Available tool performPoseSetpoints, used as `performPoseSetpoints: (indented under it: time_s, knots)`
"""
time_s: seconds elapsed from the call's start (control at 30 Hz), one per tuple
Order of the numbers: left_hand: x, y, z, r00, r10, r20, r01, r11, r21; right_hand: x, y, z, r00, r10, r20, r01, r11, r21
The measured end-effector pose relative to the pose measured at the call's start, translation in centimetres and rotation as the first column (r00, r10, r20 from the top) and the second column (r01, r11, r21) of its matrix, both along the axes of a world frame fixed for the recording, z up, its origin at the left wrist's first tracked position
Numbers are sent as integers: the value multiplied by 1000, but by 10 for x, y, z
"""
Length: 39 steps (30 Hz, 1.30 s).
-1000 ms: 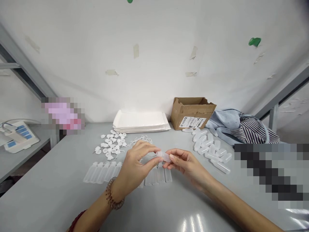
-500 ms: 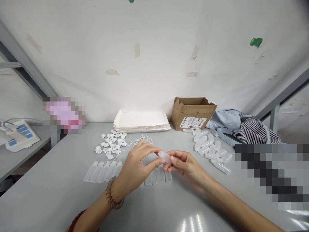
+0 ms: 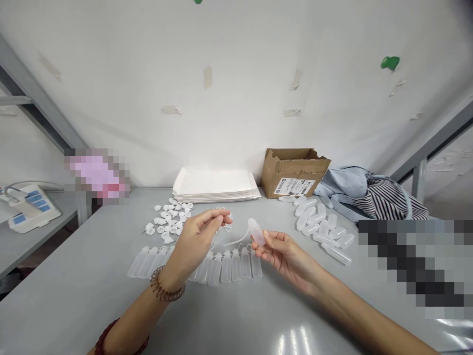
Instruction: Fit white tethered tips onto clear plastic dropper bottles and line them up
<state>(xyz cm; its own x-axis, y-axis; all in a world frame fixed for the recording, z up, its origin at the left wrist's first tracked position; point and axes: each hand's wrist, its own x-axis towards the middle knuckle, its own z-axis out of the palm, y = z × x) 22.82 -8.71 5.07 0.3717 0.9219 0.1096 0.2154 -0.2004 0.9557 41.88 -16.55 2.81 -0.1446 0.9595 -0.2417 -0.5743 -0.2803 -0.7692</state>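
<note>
grey table (image 3: 229, 320) across the lower frame, pale wall (image 3: 236, 98) with tape scraps behind it. right hand (image 3: 290, 256), right of centre, grasps one small clear bottle (image 3: 256, 234) between thumb and fingers. bottle is off the table, at the hand's fingertips, on their upper left side, tilted, top end leaning up-left. thin white strap (image 3: 236, 240) runs from near the bottle toward the lower left, far end hard to see. left hand (image 3: 195, 241), left of centre, is apart from the bottle; fingers loosely bent, thumb near the fingertips, cannot tell if anything is pinched. coil bracelet (image 3: 172, 297) on left wrist.

row of bottles (image 3: 226, 268) lies below and between the hands, side by side, partly hidden by the left hand. white caps (image 3: 172, 230) scattered left of the left hand. loose bottles (image 3: 317, 218) piled at right of frame, beyond the right hand. stack of white envelopes (image 3: 216, 185) at centre by the wall, cardboard box (image 3: 291, 172) to its right, blue bag (image 3: 343, 185) and striped cloth (image 3: 384, 197) farther right.
</note>
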Motion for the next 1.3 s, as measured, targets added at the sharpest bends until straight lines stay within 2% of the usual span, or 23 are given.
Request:
performPoseSetpoints:
  time_s: [0.13, 0.23, 0.33, 0.5, 0.63, 0.77, 0.83, 0.93, 1.0, 1.07, 1.17, 1.3]
  knots:
    - [3, -1, -1, 989, -147, -28, 148, 989, 11, -3, -1, 0, 1000, 21, -15, -21, 1000, -3]
    - [6, -6, 0, 960, -279, -13, 279, 960, 21, -4, -2, 0, 999, 29, -21, -29, 1000, 0]
    - [8, -10, 0, 934, -356, 6, 356, 934, 22, -6, -3, 0, 999, 38, -23, -38, 999, 8]
    - [11, -15, -2, 926, -376, 40, 377, 926, 3, -8, -5, -2, 998, 62, 9, -62, 997, 39]
    - [14, -17, -6, 937, -338, 89, 341, 940, -19, -10, -6, -3, 995, 83, 55, -86, 995, 57]
    - [15, -19, -5, 937, -329, 119, 337, 940, -55, -11, -8, 1, 983, 91, 160, -103, 992, 69]
    - [15, -20, -3, 928, -352, 124, 361, 930, -63, -10, -9, 5, 959, 37, 281, -75, 989, 128]
    - [14, -22, 1, 915, -389, 112, 396, 917, -48, -7, -9, 12, 867, -178, 465, 41, 956, 289]
    - [13, -24, 4, 904, -420, 75, 423, 905, -34, -5, -10, 15, 810, -252, 529, 57, 932, 358]
    - [13, -26, 6, 886, -462, 34, 463, 886, -24, -2, -11, 16, 798, -226, 558, 5, 930, 368]
    - [13, -29, 8, 852, -523, -10, 523, 852, -13, -1, -11, 15, 822, -161, 546, -72, 922, 380]
    - [13, -29, 7, 835, -551, -11, 550, 835, -21, -1, -12, 14, 851, -137, 507, -94, 910, 404]
